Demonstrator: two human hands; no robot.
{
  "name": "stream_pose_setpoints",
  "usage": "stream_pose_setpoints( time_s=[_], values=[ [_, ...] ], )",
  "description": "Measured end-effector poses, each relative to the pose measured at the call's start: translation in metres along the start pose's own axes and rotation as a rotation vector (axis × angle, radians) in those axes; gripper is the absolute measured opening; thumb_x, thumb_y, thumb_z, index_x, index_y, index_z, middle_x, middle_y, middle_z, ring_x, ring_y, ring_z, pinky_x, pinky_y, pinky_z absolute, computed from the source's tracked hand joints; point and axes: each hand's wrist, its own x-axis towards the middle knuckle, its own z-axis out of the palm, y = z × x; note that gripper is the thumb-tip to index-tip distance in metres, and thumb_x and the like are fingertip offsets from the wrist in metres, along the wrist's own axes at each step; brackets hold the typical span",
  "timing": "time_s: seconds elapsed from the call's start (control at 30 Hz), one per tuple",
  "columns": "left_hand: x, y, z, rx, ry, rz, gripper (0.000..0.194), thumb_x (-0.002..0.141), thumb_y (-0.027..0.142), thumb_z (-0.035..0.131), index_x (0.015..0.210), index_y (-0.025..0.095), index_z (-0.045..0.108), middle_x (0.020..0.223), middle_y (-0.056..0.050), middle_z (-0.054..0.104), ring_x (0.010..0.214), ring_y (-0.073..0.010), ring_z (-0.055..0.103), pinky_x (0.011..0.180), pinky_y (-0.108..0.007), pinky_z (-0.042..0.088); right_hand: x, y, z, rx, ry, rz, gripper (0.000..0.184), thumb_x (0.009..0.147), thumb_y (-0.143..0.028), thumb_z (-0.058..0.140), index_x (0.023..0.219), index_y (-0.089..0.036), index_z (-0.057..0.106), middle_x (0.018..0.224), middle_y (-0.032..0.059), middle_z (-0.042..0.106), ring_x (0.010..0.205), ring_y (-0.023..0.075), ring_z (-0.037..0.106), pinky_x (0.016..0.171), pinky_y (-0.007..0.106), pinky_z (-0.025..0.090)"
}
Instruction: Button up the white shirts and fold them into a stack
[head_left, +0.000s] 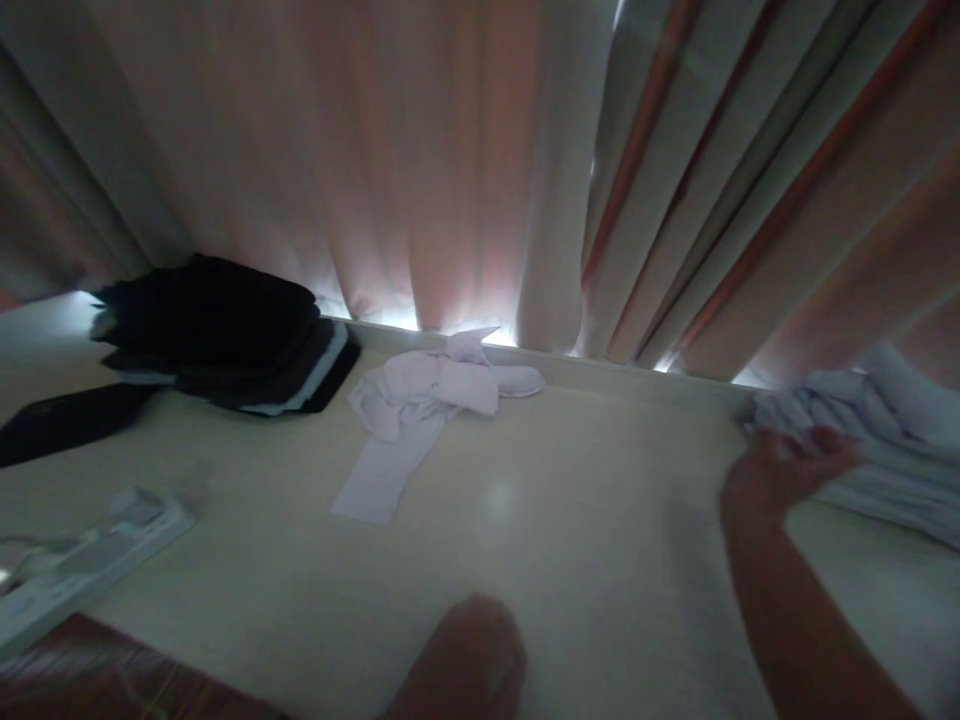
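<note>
My right hand is at the right, at the near left edge of a pile of white and grey folded cloth. Motion smears its fingers, which look bent; whether they grip the cloth cannot be made out. My left hand is out of view. A crumpled white cloth lies in the middle near the curtain, with one flat strip stretching toward me.
On the left stands a stack of dark folded cloth, with a flat black piece beside it. A white power strip with a plug lies nearer. Curtains hang behind. What looks like a bare knee rises at the bottom.
</note>
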Motion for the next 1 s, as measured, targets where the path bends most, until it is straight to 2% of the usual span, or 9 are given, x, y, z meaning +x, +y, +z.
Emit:
stream_pose_setpoints(
  time_s=[0.2, 0.3, 0.4, 0.53, 0.6, 0.67, 0.8, 0.9, 1.0],
  values=[
    [-0.034, 0.009, -0.043, -0.175, -0.032, -0.033, 0.027, 0.096, 0.037, 0.055, 0.117, 0.022, 0.063, 0.121, -0.009, 0.063, 0.102, -0.0205, 0.063, 0.09, -0.042, 0.054, -0.146, -0.134, 0.146, 0.005, -0.979, -0.468, 0.058, 0.086, -0.03, 0.059, 0.141, -0.016, 0.044, 0.146, 0.0155, 0.047, 0.135, 0.0269, 0.042, 0.111, 0.044, 0.033],
    [-0.038, 0.005, -0.058, -0.221, 0.029, -0.071, 0.031, 0.095, 0.036, 0.058, 0.122, 0.02, 0.06, 0.127, -0.01, 0.06, 0.105, -0.0204, 0.062, 0.089, -0.041, 0.054, -0.179, -0.194, 0.192, -0.266, -1.102, -0.527, 0.055, 0.091, -0.031, 0.057, 0.143, -0.022, 0.043, 0.156, 0.0145, 0.036, 0.143, 0.0347, 0.028, 0.109, 0.058, 0.026],
    [-0.032, -0.003, -0.089, -0.274, 0.109, -0.114, 0.027, 0.099, 0.038, 0.048, 0.111, 0.021, 0.065, 0.11, -0.008, 0.067, 0.093, -0.0184, 0.065, 0.084, -0.036, 0.054, -0.192, -0.227, 0.197, -0.365, -1.092, -0.535, 0.038, 0.097, -0.022, 0.042, 0.133, -0.017, 0.052, 0.138, 0.0188, 0.054, 0.136, 0.0365, 0.037, 0.108, 0.066, 0.017],
    [-0.026, -0.019, -0.153, -0.538, 0.73, -0.271, 0.046, 0.102, 0.037, 0.023, 0.089, 0.019, 0.064, 0.082, -0.006, 0.068, 0.078, -0.0175, 0.064, 0.073, -0.03, 0.051, -0.214, -0.233, 0.128, -0.355, -1.055, -0.61, 0.035, 0.095, -0.016, 0.038, 0.126, -0.017, 0.056, 0.115, 0.0144, 0.066, 0.115, 0.0283, 0.054, 0.111, 0.054, 0.021],
    [-0.027, -0.03, -0.176, -0.524, 1.066, -0.27, 0.036, 0.099, 0.039, 0.033, 0.094, 0.019, 0.061, 0.098, -0.009, 0.067, 0.094, -0.0202, 0.063, 0.085, -0.033, 0.05, -0.238, -0.223, 0.063, -0.288, -1.136, -0.746, 0.031, 0.091, -0.011, 0.041, 0.114, -0.019, 0.061, 0.109, 0.0116, 0.067, 0.108, 0.026, 0.057, 0.108, 0.048, 0.028],
    [-0.028, -0.039, -0.182, -0.368, 1.16, -0.275, 0.031, 0.093, 0.042, 0.048, 0.112, 0.019, 0.058, 0.121, -0.012, 0.062, 0.117, -0.0246, 0.056, 0.103, -0.04, 0.042, -0.267, -0.206, -0.012, -0.209, -1.331, -0.782, 0.026, 0.09, -0.012, 0.043, 0.099, -0.022, 0.065, 0.094, 0.0081, 0.069, 0.095, 0.0239, 0.06, 0.102, 0.045, 0.036],
    [-0.035, -0.042, -0.148, -0.073, 0.649, -0.329, 0.078, 0.076, 0.047, 0.072, 0.142, 0.019, 0.042, 0.149, -0.018, 0.043, 0.139, -0.0364, 0.036, 0.11, -0.05, 0.033, -0.305, -0.175, -0.132, 0.104, -1.459, -0.448, 0.039, 0.083, -0.044, 0.059, 0.117, -0.024, 0.061, 0.105, 0.009, 0.068, 0.093, 0.0252, 0.062, 0.087, 0.038, 0.049],
    [-0.045, -0.031, -0.113, 0.05, 0.304, -0.274, 0.067, 0.077, 0.039, 0.071, 0.139, 0.023, 0.049, 0.144, -0.015, 0.051, 0.133, -0.0342, 0.044, 0.105, -0.046, 0.039, -0.301, -0.164, -0.157, 0.109, -1.008, 0.055, 0.071, 0.079, -0.055, 0.059, 0.138, -0.018, 0.044, 0.121, 0.0155, 0.062, 0.103, 0.028, 0.061, 0.089, 0.042, 0.051],
    [-0.057, -0.015, -0.09, 0.089, 0.217, -0.213, 0.026, 0.088, 0.028, 0.057, 0.109, 0.02, 0.069, 0.118, -0.013, 0.068, 0.114, -0.0281, 0.059, 0.096, -0.04, 0.045, -0.282, -0.169, -0.153, 0.066, -0.681, 0.442, 0.076, 0.078, -0.059, 0.054, 0.138, -0.012, 0.044, 0.114, 0.0179, 0.064, 0.093, 0.0277, 0.064, 0.078, 0.042, 0.055]
  ],
)
